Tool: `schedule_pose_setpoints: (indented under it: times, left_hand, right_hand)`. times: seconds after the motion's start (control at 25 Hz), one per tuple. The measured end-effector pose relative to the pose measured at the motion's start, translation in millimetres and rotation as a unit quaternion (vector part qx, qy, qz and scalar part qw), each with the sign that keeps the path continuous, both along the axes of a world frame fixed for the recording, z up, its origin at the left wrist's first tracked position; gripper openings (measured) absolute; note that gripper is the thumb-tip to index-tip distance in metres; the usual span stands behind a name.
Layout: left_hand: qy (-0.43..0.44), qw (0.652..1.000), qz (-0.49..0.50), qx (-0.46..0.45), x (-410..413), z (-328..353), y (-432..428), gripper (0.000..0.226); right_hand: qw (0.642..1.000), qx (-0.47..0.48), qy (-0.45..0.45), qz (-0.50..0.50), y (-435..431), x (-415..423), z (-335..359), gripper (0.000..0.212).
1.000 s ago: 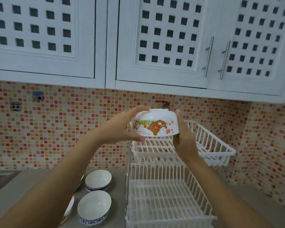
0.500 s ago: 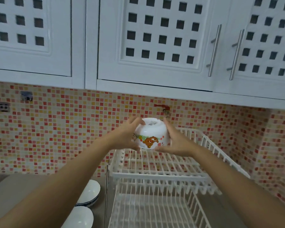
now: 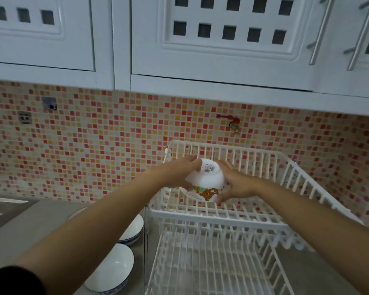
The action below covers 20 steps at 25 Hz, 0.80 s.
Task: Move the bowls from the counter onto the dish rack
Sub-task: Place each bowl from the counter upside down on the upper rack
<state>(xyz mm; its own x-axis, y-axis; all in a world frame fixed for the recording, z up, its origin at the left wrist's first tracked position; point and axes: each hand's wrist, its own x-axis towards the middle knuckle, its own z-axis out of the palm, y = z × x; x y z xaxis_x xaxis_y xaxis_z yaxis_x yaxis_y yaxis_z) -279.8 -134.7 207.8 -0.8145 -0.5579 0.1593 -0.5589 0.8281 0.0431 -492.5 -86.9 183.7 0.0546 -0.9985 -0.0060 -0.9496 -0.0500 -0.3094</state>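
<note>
Both hands, left hand point(image 3: 180, 174) and right hand point(image 3: 235, 183), grasp the upturned bowl point(image 3: 206, 182) over the rack point(image 3: 232, 218); an early release could tip it off the wires.

White cartoon-print bowl point(image 3: 205, 182) upside down over white dish rack's point(image 3: 222, 218) upper tier.
</note>
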Motion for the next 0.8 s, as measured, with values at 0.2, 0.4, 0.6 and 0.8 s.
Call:
schedule_pose_setpoints:
  times: [0.2, 0.4, 0.6, 0.8]
  left_hand:
    - [-0.023, 1.000, 0.006, 0.017, -1.3, -3.8, -6.3, 0.060]
    - [0.036, 0.999, 0.033, -0.020, 21.8, 21.9, -3.7, 0.063]
    - [0.099, 0.984, 0.134, -0.055, 100.8, 48.2, -10.6, 0.051]
    - [0.076, 0.958, 0.275, -0.017, 214.4, 10.0, -19.6, 0.048]
  right_hand:
    - [0.999, 0.035, 0.029, -0.004, -4.2, 3.0, -0.2, 0.133]
    - [0.997, 0.016, 0.078, -0.017, 14.6, 27.4, 42.1, 0.114]
    - [0.983, -0.172, 0.065, 0.026, 12.3, 124.4, 79.8, 0.070]
    - [0.983, -0.168, 0.042, 0.063, -15.2, 266.5, 47.1, 0.064]
